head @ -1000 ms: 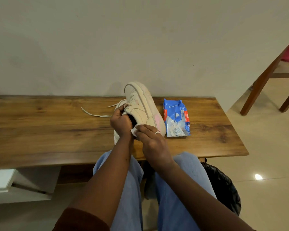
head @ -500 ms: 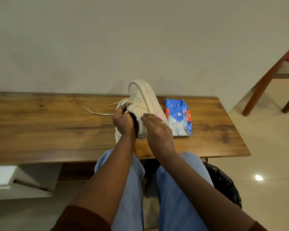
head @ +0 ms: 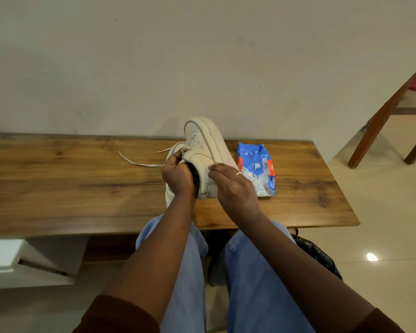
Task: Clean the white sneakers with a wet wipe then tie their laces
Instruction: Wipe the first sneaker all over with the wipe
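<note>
Head view: left hand fingers curled into the collar of a white sneaker, gripping its opening edge. Right hand fingers lie pressed against the sneaker's outer side near the heel; a wet wipe under them cannot be seen, so grasp state there can't be told. Ring on one right finger. Sneaker is tipped on its side, toe pointing to the table's far edge, sole facing right. A second sneaker lies on the table just behind the left hand, mostly hidden. Loose lace trails left across the wooden table. Blue wipes pack lies flat just right of the held sneaker, toward the table's right end. Wooden chair stands off the right edge.
</note>
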